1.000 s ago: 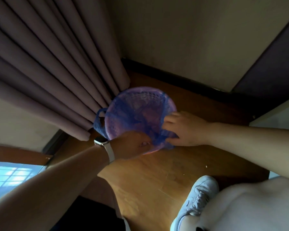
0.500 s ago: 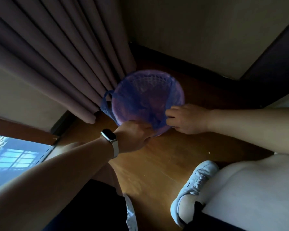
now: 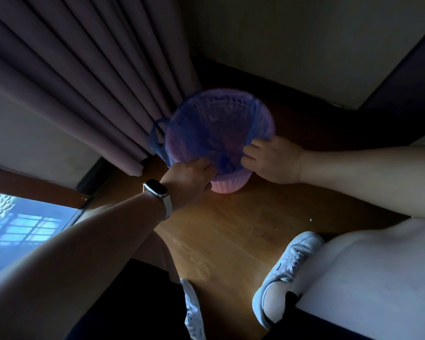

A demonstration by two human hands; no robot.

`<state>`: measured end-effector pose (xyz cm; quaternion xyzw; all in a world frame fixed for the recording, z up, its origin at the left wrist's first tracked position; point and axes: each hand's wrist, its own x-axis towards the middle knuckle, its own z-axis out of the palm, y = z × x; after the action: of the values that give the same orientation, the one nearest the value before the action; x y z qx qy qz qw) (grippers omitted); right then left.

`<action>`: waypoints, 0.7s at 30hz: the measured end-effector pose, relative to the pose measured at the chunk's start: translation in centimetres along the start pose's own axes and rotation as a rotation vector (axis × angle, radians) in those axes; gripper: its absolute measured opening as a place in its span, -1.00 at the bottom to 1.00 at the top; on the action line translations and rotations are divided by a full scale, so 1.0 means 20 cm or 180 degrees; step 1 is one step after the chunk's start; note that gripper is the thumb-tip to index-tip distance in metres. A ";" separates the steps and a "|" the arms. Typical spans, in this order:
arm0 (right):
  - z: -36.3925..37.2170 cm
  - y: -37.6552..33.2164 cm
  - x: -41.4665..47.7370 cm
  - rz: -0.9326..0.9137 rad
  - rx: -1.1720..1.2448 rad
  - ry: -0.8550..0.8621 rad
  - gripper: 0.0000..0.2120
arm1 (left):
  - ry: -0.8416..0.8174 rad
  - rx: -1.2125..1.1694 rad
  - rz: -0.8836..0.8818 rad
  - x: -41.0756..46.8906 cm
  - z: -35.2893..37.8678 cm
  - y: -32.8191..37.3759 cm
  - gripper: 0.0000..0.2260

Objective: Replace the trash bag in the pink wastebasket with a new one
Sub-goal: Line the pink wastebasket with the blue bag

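The pink lattice wastebasket (image 3: 231, 184) stands on the wooden floor in the room's corner. A thin blue trash bag (image 3: 196, 133) lines its inside and folds over the rim, and one bag handle (image 3: 157, 136) hangs loose on the left side. My left hand (image 3: 189, 177), with a watch on the wrist, grips the bag at the near rim. My right hand (image 3: 272, 160) pinches the bag at the near right rim. Crumpled bag folds fill the bottom of the basket.
Dark pleated curtains (image 3: 84, 82) hang just left of the basket and touch its side. A wall with a dark baseboard (image 3: 268, 77) runs behind it. My white shoe (image 3: 287, 268) and a white bed edge (image 3: 368, 273) lie at lower right. A window (image 3: 15, 229) is at lower left.
The view has shifted, so the basket's pink lower wall now shows. Both hands stay at the near rim, holding the blue bag; the right hand has slid slightly further right.
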<state>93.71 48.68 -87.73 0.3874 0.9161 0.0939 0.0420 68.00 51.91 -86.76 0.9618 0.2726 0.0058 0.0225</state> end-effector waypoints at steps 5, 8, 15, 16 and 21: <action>0.02 0.02 0.00 0.0277 -0.0001 -0.0010 -0.81 | 0.0335 0.0081 -0.0071 0.06 0.00 -0.02 -0.80; 0.02 0.01 0.00 0.0397 0.0056 -0.0039 -0.80 | 0.0414 0.0122 -0.0160 0.07 0.03 -0.04 -0.78; 0.02 0.03 -0.01 0.0502 0.0130 -0.0001 -0.79 | 0.0375 0.0471 -0.0321 0.09 0.05 -0.12 -0.80; 0.02 0.04 -0.02 0.0512 0.0152 0.0009 -0.80 | 0.0340 0.0455 -0.0281 0.09 0.05 -0.12 -0.81; 0.02 0.04 -0.06 0.0555 0.0290 -0.0014 -0.81 | 0.0080 0.0493 -0.0284 0.06 0.05 -0.10 -0.80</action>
<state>95.25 48.41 -87.91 0.4674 0.8822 0.0546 0.0180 67.94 54.26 -87.84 0.9474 0.3152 -0.0043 -0.0551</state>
